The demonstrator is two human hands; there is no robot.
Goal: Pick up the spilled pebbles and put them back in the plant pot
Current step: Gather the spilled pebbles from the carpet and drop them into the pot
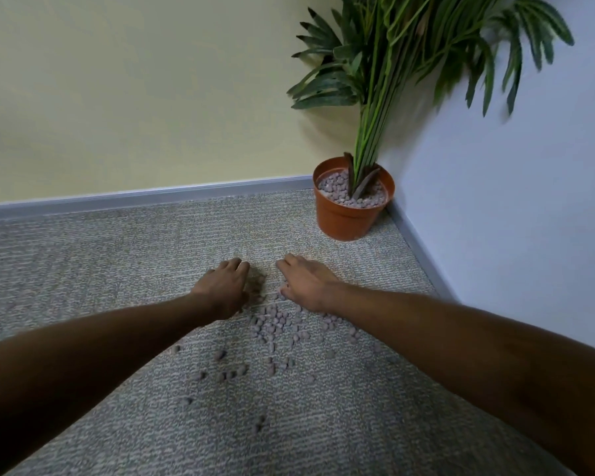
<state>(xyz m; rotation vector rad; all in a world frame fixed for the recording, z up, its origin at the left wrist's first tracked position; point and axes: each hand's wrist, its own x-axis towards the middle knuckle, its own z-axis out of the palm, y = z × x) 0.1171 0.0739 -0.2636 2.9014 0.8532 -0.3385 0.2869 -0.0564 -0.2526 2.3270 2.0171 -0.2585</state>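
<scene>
Nearest, two bare forearms (83, 369) reaching over the near edge of the carpet (117, 269), spilled pebbles (272, 328) strewn between them mid-carpet. Left hand (225, 286) cupped over some pebbles, grip impossible to tell; right hand (308, 283) flat and open, touching the pile's far side. Plant pot (344, 219) upright in the far right corner.

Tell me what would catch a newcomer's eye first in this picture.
Grey pebbles lie scattered over the carpet, thickest by the left hand and right hand, both lowered to the floor. Beyond them an orange plant pot stands upright in the wall corner, more pebbles inside round a green plant.
</scene>
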